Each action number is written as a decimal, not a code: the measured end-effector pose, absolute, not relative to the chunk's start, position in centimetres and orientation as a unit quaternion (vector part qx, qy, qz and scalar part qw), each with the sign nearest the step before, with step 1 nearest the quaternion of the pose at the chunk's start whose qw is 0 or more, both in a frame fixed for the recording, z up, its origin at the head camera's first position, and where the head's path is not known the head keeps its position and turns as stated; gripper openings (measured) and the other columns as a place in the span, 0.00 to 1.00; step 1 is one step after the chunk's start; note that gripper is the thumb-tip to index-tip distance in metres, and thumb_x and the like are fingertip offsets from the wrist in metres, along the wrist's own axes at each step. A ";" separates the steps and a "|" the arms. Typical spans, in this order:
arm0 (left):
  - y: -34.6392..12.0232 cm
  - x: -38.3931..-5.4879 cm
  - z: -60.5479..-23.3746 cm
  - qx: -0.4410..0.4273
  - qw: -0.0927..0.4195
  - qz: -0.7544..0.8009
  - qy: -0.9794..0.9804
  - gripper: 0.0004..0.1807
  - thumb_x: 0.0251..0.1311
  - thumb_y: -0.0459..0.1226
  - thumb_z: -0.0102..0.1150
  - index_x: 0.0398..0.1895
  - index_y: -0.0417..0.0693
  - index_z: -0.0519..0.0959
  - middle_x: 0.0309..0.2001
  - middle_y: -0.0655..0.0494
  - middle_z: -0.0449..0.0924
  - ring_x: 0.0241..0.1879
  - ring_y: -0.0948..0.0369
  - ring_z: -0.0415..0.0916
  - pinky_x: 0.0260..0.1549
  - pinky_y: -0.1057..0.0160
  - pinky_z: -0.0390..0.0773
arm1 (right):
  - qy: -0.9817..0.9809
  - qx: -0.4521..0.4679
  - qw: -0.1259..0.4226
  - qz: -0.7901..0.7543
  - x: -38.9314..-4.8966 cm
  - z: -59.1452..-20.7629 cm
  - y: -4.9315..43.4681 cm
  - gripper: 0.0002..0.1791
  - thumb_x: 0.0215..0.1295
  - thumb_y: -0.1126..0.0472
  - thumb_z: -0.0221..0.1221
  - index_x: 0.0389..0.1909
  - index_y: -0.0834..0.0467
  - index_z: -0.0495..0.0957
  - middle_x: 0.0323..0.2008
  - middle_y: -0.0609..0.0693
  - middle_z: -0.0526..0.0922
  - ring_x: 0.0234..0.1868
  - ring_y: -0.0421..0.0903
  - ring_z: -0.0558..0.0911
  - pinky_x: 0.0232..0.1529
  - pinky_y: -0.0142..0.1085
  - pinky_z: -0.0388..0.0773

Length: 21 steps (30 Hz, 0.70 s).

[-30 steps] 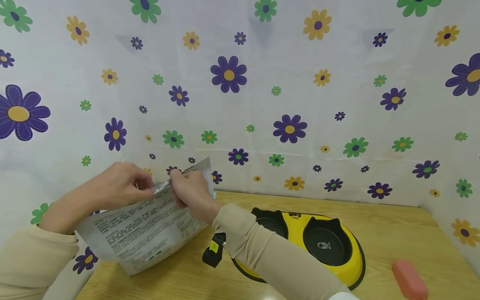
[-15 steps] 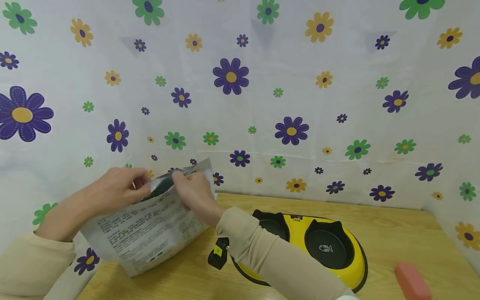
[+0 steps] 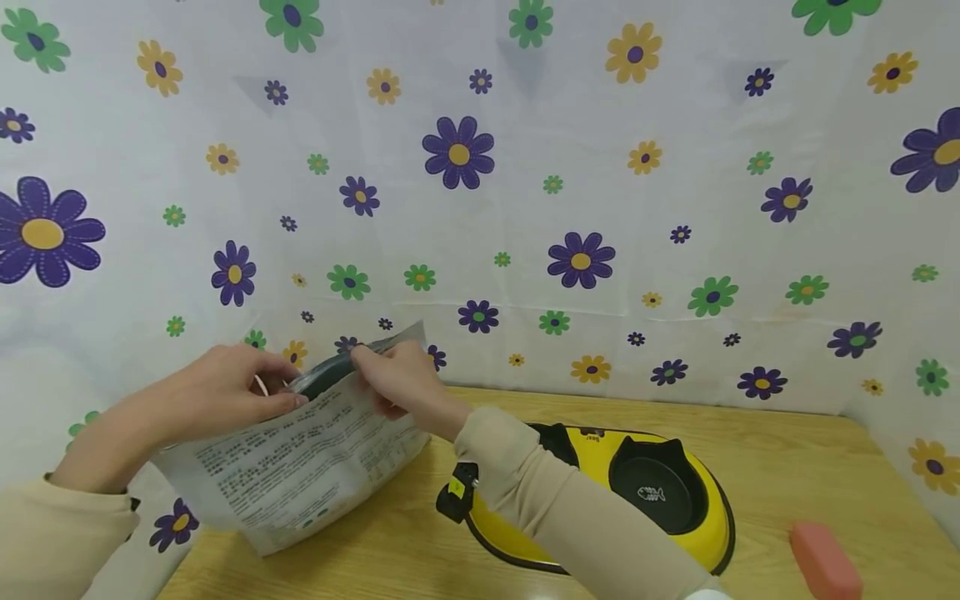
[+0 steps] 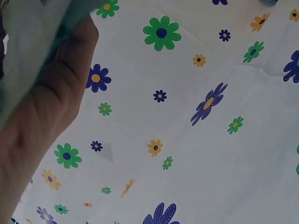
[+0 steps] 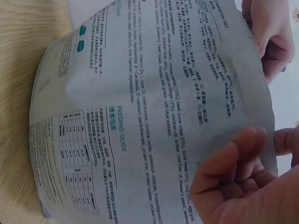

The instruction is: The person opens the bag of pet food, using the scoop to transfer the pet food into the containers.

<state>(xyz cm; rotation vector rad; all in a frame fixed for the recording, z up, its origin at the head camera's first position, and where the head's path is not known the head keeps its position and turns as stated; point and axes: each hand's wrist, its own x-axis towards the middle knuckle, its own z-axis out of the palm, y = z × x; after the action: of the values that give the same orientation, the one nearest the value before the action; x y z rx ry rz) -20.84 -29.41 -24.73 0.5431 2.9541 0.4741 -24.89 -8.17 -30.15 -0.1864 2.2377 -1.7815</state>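
A pale grey pet food bag (image 3: 292, 475) with dense print and a feeding guide leans on the table at the left, its top mouth parted to show a dark inside (image 3: 330, 375). My left hand (image 3: 232, 387) holds the left part of the mouth, thumb at the near edge and fingers behind. My right hand (image 3: 405, 383) pinches the near rim farther right between thumb and curled fingers. In the right wrist view the printed face of the bag (image 5: 135, 116) fills most of the picture, with the right hand (image 5: 243, 182) at its rim. The left wrist view shows the left hand (image 4: 60, 84) partly behind the bag (image 4: 28, 46).
A yellow double pet bowl (image 3: 708, 542) with black cat-eared dishes sits right of the bag, partly hidden by the right sleeve. A pink block (image 3: 825, 560) lies near the right front of the wooden table (image 3: 787, 442). Flower-print cloth (image 3: 525, 192) hangs behind.
The bag's mouth has come apart, and a dark gap now shows between its rims. My right hand has shifted slightly right with the near rim; the left thumb has spread from the fingers.
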 end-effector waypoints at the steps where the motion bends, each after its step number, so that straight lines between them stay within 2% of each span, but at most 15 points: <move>1: -29.3 -20.7 -24.9 0.179 0.055 0.162 0.969 0.16 0.66 0.43 0.66 0.50 0.44 0.85 0.32 0.62 0.83 0.28 0.66 0.78 0.26 0.67 0.78 | 0.771 -0.070 0.147 -0.615 -24.9 -30.3 -7.8 0.25 0.71 0.49 0.55 0.14 0.55 0.71 0.11 0.47 0.69 0.14 0.43 0.69 0.19 0.33 0.69; 6: -28.7 -19.9 -26.3 0.182 0.045 0.196 0.962 0.11 0.68 0.42 0.63 0.47 0.47 0.85 0.32 0.61 0.81 0.27 0.66 0.77 0.25 0.67 0.79 | 0.729 -0.115 0.201 -0.644 -24.9 -31.8 -6.1 0.17 0.72 0.50 0.51 0.30 0.58 0.78 0.27 0.51 0.80 0.28 0.45 0.81 0.33 0.40 0.86; 9: -28.1 -19.1 -27.3 0.176 0.044 0.219 0.959 0.10 0.71 0.42 0.60 0.47 0.48 0.84 0.33 0.60 0.81 0.28 0.65 0.76 0.26 0.66 0.78 | 0.701 -0.138 0.216 -0.666 -24.4 -33.1 -5.2 0.17 0.73 0.51 0.48 0.40 0.59 0.78 0.33 0.52 0.80 0.34 0.45 0.81 0.43 0.47 0.87; 11: -27.6 -18.6 -28.0 0.169 0.057 0.239 0.954 0.11 0.72 0.42 0.59 0.48 0.47 0.84 0.34 0.59 0.82 0.30 0.63 0.76 0.27 0.66 0.78 | 0.696 -0.143 0.205 -0.674 -23.5 -34.0 -4.8 0.17 0.74 0.51 0.47 0.43 0.60 0.78 0.31 0.51 0.78 0.34 0.45 0.81 0.46 0.48 0.87; 13: -26.9 -18.0 -28.6 0.165 0.073 0.254 0.950 0.11 0.73 0.43 0.58 0.47 0.48 0.84 0.35 0.59 0.82 0.31 0.62 0.75 0.27 0.66 0.77 | 0.697 -0.139 0.183 -0.679 -22.6 -34.7 -4.2 0.16 0.75 0.52 0.47 0.42 0.60 0.77 0.25 0.49 0.74 0.29 0.44 0.78 0.45 0.46 0.87; 17: -25.4 -17.3 -29.6 0.173 0.076 0.265 0.945 0.08 0.72 0.44 0.59 0.43 0.51 0.83 0.31 0.60 0.78 0.29 0.64 0.72 0.25 0.67 0.73 | 0.705 -0.129 0.158 -0.679 -20.7 -35.7 -2.9 0.18 0.76 0.54 0.47 0.30 0.60 0.74 0.14 0.46 0.65 0.20 0.42 0.75 0.38 0.36 0.85; 21: -24.4 -16.8 -30.6 0.189 0.049 0.265 0.944 0.05 0.72 0.42 0.60 0.37 0.53 0.81 0.24 0.63 0.72 0.22 0.68 0.67 0.20 0.68 0.69 | 0.712 -0.135 0.157 -0.671 -19.4 -36.4 -1.4 0.21 0.76 0.55 0.47 0.21 0.59 0.74 0.12 0.46 0.69 0.18 0.42 0.77 0.32 0.34 0.82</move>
<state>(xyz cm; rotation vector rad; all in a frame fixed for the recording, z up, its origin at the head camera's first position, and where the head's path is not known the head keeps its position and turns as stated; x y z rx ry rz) -16.77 -24.38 -30.59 0.5755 2.8779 0.8078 -19.36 -1.43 -36.45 -0.3865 2.0382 -1.9186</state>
